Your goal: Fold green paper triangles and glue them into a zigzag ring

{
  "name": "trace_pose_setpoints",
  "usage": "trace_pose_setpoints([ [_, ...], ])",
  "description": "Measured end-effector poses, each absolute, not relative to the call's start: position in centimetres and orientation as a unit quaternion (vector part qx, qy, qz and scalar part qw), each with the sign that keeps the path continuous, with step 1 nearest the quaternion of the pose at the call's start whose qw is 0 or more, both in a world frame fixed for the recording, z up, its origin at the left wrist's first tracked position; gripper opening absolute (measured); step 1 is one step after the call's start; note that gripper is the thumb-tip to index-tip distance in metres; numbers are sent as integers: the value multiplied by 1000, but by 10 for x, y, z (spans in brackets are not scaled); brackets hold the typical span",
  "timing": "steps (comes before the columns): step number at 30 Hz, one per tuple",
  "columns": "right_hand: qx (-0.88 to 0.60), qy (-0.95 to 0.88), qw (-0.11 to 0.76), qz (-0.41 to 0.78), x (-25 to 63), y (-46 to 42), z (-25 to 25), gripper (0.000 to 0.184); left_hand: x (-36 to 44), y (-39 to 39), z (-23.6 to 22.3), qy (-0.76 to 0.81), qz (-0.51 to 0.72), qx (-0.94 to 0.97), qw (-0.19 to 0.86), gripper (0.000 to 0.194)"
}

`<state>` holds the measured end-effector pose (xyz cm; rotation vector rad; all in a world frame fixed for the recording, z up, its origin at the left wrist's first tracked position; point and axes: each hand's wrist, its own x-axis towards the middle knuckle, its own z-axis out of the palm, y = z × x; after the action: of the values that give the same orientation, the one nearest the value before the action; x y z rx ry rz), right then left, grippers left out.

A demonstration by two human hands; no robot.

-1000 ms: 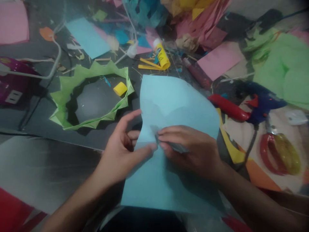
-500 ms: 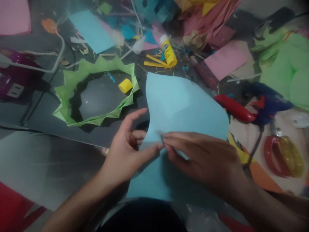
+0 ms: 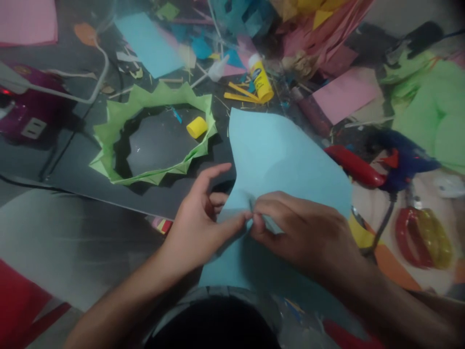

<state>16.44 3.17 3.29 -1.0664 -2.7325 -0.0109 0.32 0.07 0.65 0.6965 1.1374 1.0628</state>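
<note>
A large sheet of light blue paper lies bent across the table's near edge, its lower part hanging toward me. My left hand grips its left edge, thumb on top and some fingers behind it, with the index finger stretched out past the edge. Over the sheet, my right hand has its thumb and fingertips pinched together beside the left thumb tip. A small, thin, dark thing shows blurred at those fingertips; its kind is unclear. To the left stands a green zigzag paper ring with a yellow cap inside.
A yellow glue stick lies behind the sheet among paper scraps. On the right are a red-and-blue tool with a cord and scissors with red and yellow handles. A purple power box sits at the left.
The whole scene has shifted slightly right in view. Both hands stay together at the blue paper; the right fingers have curled a little more around the small dark thing.
</note>
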Motion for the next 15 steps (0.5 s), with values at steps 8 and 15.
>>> trace_pose_setpoints([
  [8, -376, -918, 118, 39, 165, 33, 33, 19, 3, 1, 7, 498, 462, 314, 663, 70],
  [15, -375, -917, 125, 58, 165, 35, 31, 20, 1, 1, 7, 503, 453, 325, 661, 68],
])
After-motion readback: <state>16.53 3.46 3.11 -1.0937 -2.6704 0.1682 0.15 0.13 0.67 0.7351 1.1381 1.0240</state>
